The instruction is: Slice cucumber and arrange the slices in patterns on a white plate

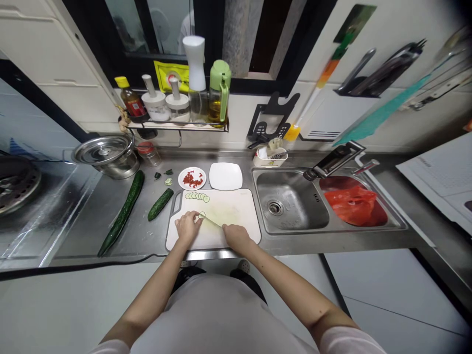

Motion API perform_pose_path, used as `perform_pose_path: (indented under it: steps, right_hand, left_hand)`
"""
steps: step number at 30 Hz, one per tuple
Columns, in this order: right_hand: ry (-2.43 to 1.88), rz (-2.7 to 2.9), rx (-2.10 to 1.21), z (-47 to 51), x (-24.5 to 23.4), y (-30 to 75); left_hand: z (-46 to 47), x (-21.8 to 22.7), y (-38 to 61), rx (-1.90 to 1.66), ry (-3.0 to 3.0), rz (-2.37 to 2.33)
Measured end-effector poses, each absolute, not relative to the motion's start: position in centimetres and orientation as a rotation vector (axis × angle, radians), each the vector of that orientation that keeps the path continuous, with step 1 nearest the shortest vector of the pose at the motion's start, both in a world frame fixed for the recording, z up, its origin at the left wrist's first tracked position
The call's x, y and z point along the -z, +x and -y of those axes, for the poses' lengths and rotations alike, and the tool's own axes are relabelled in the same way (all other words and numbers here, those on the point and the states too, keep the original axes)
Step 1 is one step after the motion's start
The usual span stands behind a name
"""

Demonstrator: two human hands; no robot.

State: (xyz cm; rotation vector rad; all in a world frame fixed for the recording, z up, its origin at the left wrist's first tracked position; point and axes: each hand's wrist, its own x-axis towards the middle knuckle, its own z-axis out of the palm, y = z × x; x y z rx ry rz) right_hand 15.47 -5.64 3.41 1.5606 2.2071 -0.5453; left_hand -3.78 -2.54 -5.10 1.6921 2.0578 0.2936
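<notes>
On the white cutting board point(236, 209), my right hand point(238, 238) is wrapped around the handle of a knife point(213, 222), its blade pointing left across the board. My left hand point(189, 226) has its fingers drawn together at a thin cucumber slice point(202, 215) by the blade's tip. A row of overlapping cucumber slices point(197, 196) lies near the board's far left corner. To the left of the board rests a shorter piece of cucumber point(161, 204), with a long whole cucumber point(123, 211) beyond it. Small cucumber scraps point(168, 181) lie behind the short piece.
Behind the board stand a plate of chopped red pieces point(192, 178) and a white square plate point(225, 176). The sink point(291, 196) adjoins on the right, a red plastic bag point(350, 204) in its second basin. A lidded steel pot point(110, 155) and seasoning rack point(180, 126) are at back left.
</notes>
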Motion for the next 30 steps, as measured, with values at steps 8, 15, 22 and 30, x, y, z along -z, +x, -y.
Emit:
perform_pose_path:
  steps: [8, 15, 22, 30]
  right_hand:
    - [1.549, -2.203, 0.560, 5.0, -3.2, 15.8]
    - [1.742, -2.184, 0.722, 5.7, -2.8, 19.0]
    - [1.943, -2.083, 0.788, 7.3, -1.8, 21.0]
    - [1.963, -2.119, 0.850, 7.6, -1.2, 20.9]
  left_hand:
    - [2.6, 4.9, -3.8, -0.310, 1.698, -2.050]
    - [2.6, 5.0, -3.7, -0.311, 1.683, -2.048]
    - [2.1, 5.1, -2.9, -0.342, 1.670, -2.054]
    - [0.5, 4.7, -3.3, -0.439, 1.442, -2.035]
